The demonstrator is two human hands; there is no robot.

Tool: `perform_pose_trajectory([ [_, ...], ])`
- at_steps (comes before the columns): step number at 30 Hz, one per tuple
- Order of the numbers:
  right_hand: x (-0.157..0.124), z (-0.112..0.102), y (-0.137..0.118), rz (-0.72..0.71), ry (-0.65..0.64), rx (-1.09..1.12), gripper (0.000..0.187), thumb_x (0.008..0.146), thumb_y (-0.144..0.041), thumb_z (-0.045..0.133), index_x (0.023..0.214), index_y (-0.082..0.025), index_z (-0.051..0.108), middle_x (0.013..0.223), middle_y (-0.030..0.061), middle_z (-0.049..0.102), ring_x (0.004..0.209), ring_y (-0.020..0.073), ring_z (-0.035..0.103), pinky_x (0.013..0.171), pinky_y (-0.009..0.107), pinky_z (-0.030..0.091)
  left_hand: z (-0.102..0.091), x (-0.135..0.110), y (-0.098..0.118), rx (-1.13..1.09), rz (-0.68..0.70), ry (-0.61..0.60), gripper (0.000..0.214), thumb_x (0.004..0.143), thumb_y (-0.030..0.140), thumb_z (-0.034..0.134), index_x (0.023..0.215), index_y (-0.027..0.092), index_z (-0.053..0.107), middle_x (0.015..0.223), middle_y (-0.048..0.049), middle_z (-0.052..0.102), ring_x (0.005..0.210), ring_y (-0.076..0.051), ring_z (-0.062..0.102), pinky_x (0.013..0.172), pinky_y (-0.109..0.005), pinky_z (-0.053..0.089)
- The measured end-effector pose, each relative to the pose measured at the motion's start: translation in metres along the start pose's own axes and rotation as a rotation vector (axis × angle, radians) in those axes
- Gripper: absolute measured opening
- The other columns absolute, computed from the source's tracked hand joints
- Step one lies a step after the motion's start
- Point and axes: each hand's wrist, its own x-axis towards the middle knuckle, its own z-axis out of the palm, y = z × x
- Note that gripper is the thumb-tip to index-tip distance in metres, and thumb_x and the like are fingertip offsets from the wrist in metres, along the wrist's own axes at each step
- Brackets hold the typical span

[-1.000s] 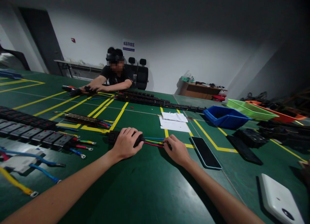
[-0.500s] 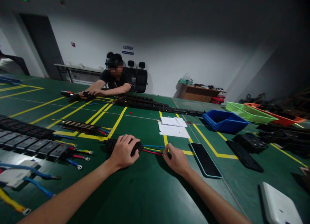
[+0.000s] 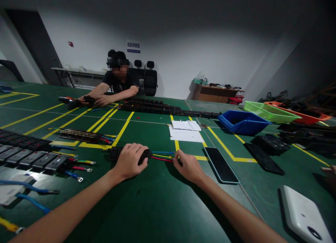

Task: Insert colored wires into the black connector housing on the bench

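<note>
My left hand is wrapped over a black socket block lying on the green table, hiding most of its middle. From the block's right end run blue, yellow and red wires. The fingers of my right hand pinch these wires near their far ends; the tips themselves are hidden. A bundle of thin rods and coloured wires lies beyond my left hand. Left of it are rows of black socket strips with ring-ended wires.
A phone lies right of my right hand, with white paper sheets behind. Blue, green and orange bins stand at right. A white device sits at front right. Across the table a person handles black parts.
The view has shifted slightly, so most things sit a little higher and further left. Both my hands keep their holds on the socket block and the wires.
</note>
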Motion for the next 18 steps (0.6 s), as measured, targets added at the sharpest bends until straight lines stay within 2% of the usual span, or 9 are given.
perform_pose_trajectory([
  [14,0.0009,-0.0011,-0.0018,-0.001,0.023,-0.034,0.011,0.096,-0.028,0.048,0.094,-0.021,0.056,0.069,-0.0005,0.065,0.060,0.0156,0.060,0.057,0.026,0.026,-0.0002,-0.0001,-0.0011,0.044,0.072,0.005,0.032,0.091,0.034,0.055,0.119,0.020,0.061,0.111,-0.0086,0.066,0.100,-0.026,0.058,0.087,-0.042,0.039],
  [18,0.0006,-0.0009,-0.0022,0.001,0.051,-0.033,0.015,0.099,-0.031,0.046,0.095,-0.021,0.057,0.069,-0.0001,0.066,0.060,0.0157,0.061,0.058,0.025,0.027,0.0016,0.0005,-0.0025,0.059,0.074,0.000,0.033,0.093,0.036,0.053,0.120,0.020,0.061,0.113,-0.0097,0.066,0.102,-0.026,0.058,0.086,-0.042,0.038],
])
